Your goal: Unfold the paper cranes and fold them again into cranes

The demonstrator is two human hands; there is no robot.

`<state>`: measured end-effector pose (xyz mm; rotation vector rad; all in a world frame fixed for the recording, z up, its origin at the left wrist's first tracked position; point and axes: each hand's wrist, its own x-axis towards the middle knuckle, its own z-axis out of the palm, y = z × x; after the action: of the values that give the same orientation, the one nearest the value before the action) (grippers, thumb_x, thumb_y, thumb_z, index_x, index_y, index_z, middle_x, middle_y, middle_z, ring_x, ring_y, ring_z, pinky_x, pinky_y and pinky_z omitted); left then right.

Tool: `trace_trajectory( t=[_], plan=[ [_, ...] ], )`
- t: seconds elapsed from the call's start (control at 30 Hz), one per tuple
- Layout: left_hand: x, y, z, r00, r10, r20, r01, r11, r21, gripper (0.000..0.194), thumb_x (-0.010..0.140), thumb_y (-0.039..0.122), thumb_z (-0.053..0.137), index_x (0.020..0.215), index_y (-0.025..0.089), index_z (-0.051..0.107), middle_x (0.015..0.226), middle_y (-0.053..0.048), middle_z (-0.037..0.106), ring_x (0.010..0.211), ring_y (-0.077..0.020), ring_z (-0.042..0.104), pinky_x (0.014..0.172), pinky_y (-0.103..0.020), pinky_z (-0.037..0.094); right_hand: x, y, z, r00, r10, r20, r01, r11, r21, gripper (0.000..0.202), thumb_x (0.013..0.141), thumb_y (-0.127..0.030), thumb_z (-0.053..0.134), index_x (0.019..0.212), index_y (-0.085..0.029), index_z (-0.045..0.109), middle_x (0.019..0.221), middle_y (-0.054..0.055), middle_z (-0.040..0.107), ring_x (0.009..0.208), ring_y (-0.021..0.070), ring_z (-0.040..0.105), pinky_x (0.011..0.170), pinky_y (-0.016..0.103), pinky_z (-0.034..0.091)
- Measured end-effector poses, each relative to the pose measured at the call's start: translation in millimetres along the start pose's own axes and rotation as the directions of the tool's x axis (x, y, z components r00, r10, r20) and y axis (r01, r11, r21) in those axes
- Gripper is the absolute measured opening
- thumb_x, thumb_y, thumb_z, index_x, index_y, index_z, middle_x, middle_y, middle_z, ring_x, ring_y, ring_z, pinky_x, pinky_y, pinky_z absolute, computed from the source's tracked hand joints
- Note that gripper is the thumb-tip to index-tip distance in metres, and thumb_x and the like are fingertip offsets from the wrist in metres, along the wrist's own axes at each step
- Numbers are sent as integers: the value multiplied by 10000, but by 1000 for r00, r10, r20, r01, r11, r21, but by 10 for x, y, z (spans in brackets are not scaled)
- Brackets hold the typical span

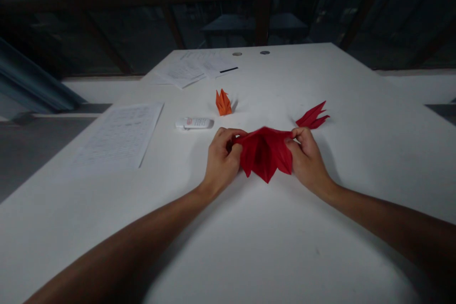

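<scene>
Stretched between my two hands is a creased red origami paper [264, 154], partly opened out, with pointed folds hanging toward me. My left hand [225, 156] pinches its left edge between thumb and fingers. At the opposite edge, my right hand [307, 157] pinches the paper the same way. Just beyond my right hand lies a folded red origami piece [313, 116] with several long points. Farther off, left of the middle, a small orange origami piece [223, 103] stands upright on the white table [249, 237].
Left of my left hand lies a white remote-like object [194, 123] with printed markings. A printed sheet [116, 137] rests near the table's left edge. More papers [192, 69] with a black strip [229, 70] lie farther back, near two round discs [264, 52] at the far edge.
</scene>
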<state>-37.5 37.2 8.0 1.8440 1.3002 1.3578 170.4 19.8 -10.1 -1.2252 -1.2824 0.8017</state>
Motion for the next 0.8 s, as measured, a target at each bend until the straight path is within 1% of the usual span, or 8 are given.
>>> trace_trajectory(
  t=[0.13, 0.27, 0.33, 0.4, 0.47, 0.63, 0.7, 0.8],
  plan=[
    [14, 6, 0, 999, 26, -34, -26, 1000, 15, 291, 814, 60, 497, 937, 211, 714, 960, -28, 610, 917, -180, 586, 852, -341, 503, 33, 61, 13, 999, -12, -33, 14, 999, 38, 97, 926, -246, 539, 954, -283, 453, 838, -8, 554, 718, 188, 532, 625, 326, 426],
    [16, 14, -3, 998, 44, -35, -44, 999, 16, 297, 805, 56, 469, 896, 211, 705, 967, -37, 604, 955, -195, 584, 902, -364, 508, 39, 43, 7, 999, -7, 39, 4, 997, 71, 245, 944, -250, 505, 1177, -321, 483, 813, -16, 588, 679, 198, 560, 609, 331, 434],
    [14, 14, -11, 998, 49, -27, -49, 999, 8, 307, 807, 55, 454, 887, 212, 706, 965, -40, 601, 962, -199, 583, 891, -362, 511, 37, 13, -2, 997, -32, 66, 29, 999, 37, 306, 950, -239, 482, 1240, -322, 533, 866, 1, 624, 747, 207, 593, 657, 341, 449],
    [11, 16, -21, 998, 62, -12, -62, 998, -21, 297, 835, 68, 448, 878, 213, 704, 974, -39, 606, 967, -197, 588, 890, -360, 509, 39, -7, -10, 996, -59, 70, 58, 998, 11, 274, 948, -227, 473, 1173, -302, 609, 970, 20, 656, 882, 215, 619, 759, 353, 466],
    [11, 28, -28, 998, 69, 7, -69, 997, -41, 259, 898, 117, 458, 865, 208, 698, 973, -39, 612, 958, -191, 595, 880, -354, 506, 45, -7, -14, 996, -60, 61, 61, 998, -4, 221, 943, -219, 470, 1058, -282, 648, 994, 18, 662, 926, 213, 615, 810, 354, 459],
    [21, 68, -15, 999, 21, 25, -21, 999, -25, 175, 929, 259, 601, 779, 182, 649, 912, -34, 590, 849, -165, 572, 729, -300, 473, 48, 13, -18, 999, -29, 39, 29, 1000, 1, 188, 908, -185, 468, 960, -268, 628, 868, -8, 623, 796, 192, 570, 717, 328, 425],
    [20, 60, 1, 999, 12, 39, -10, 999, -41, 139, 893, 233, 653, 766, 179, 636, 932, -31, 579, 827, -149, 561, 702, -283, 458, 40, 3, -20, 999, -21, 38, 21, 1000, -7, 189, 899, -180, 469, 959, -269, 625, 843, -13, 608, 767, 189, 549, 694, 325, 409],
    [-5, 19, 27, 996, -39, 86, 48, 993, -108, 45, 855, 172, 675, 866, 191, 635, 920, -14, 567, 750, -125, 542, 648, -264, 438, 24, -24, -19, 999, -25, 44, 24, 1000, 4, 173, 927, -214, 466, 955, -272, 626, 830, -15, 595, 771, 189, 537, 710, 329, 407]
  ],
)
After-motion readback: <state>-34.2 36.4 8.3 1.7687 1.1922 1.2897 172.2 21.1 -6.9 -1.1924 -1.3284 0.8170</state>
